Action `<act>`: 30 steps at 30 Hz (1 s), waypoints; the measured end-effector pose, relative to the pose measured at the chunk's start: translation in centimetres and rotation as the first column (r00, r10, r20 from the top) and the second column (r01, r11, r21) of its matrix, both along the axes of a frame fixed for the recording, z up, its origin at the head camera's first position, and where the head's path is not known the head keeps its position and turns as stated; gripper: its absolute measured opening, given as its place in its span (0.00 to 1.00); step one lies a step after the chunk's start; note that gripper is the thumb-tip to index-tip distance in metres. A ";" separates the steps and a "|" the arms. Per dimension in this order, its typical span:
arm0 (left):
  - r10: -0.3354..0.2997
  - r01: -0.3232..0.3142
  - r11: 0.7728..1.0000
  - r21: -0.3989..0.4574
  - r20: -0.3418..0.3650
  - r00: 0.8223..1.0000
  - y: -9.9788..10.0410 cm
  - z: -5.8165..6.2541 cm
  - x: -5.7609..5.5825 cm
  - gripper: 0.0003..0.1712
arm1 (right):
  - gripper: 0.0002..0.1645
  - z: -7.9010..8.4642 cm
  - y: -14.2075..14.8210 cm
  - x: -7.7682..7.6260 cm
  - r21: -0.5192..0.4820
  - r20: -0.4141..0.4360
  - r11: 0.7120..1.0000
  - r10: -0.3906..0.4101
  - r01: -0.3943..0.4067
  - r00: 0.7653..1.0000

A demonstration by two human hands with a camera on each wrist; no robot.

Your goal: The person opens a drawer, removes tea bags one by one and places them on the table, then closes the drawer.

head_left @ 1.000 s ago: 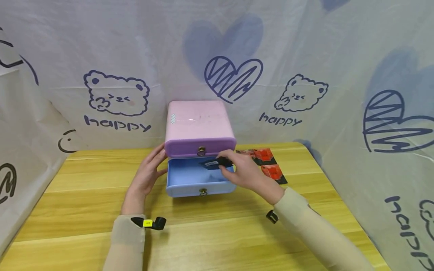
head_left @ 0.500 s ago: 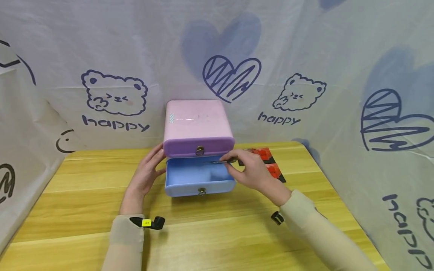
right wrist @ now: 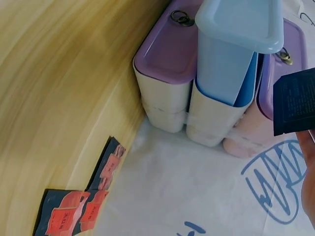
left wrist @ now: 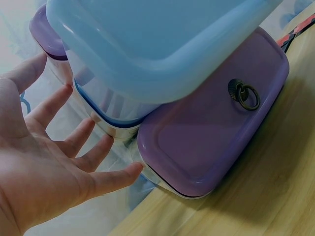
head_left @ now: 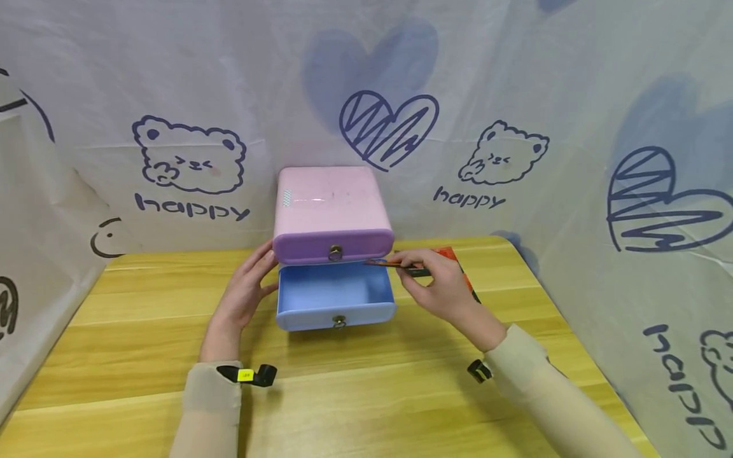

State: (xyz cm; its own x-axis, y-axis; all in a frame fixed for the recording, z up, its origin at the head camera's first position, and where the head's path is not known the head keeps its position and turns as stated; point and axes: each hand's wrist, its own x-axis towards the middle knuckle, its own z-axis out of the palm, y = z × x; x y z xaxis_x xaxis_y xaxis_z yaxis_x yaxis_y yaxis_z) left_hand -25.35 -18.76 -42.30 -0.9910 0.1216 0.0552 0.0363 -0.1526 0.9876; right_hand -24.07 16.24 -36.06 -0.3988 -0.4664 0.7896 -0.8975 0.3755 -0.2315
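A stacked drawer unit (head_left: 332, 200) with a pink top stands against the backdrop. Its blue middle drawer (head_left: 312, 319) is pulled out, and no contents show inside it. The purple upper drawer (head_left: 303, 248) and the purple lower drawer (left wrist: 211, 132) are closed. My left hand (head_left: 243, 292) rests its spread fingertips on the unit's left side. Beside the blue drawer's right rim, my right hand (head_left: 443, 286) pinches a flat black packet (right wrist: 298, 101) between thumb and fingers. The packet looks edge-on in the head view.
Several red-and-black packets (right wrist: 66, 214) lie on the wooden table (head_left: 343, 394) right of the unit, partly hidden by the right hand in the head view. A printed cloth (head_left: 286, 76) hangs behind and along both sides.
My right hand has moved right, drawing the packet from above the blue drawer to its right rim. The packet has tilted from showing its face to nearly edge-on. My left hand stays put.
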 end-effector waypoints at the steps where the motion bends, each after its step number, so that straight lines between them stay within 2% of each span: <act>1: -0.001 0.001 1.000 0.000 0.000 1.000 0.0 0.0 0.0 0.29 | 0.08 0.0 0.2 0.0 -0.002 -0.003 1.000 -0.009 0.009 1.000; 4: -0.005 0.005 1.000 0.005 -0.001 1.000 0.0 0.0 0.0 0.29 | 0.09 -0.1 0.8 0.0 -0.010 -0.008 1.000 -0.025 0.025 1.000; 14: -0.002 0.002 1.000 0.016 0.007 1.000 0.0 0.0 0.0 0.28 | 0.13 -0.6 2.0 -0.2 -0.042 -0.063 0.999 -0.004 0.002 0.998; 30: -0.012 0.013 1.000 0.014 -0.005 1.000 -0.1 0.0 0.1 0.28 | 0.10 -2.0 4.5 -0.2 0.017 -0.018 0.996 -0.087 0.087 0.996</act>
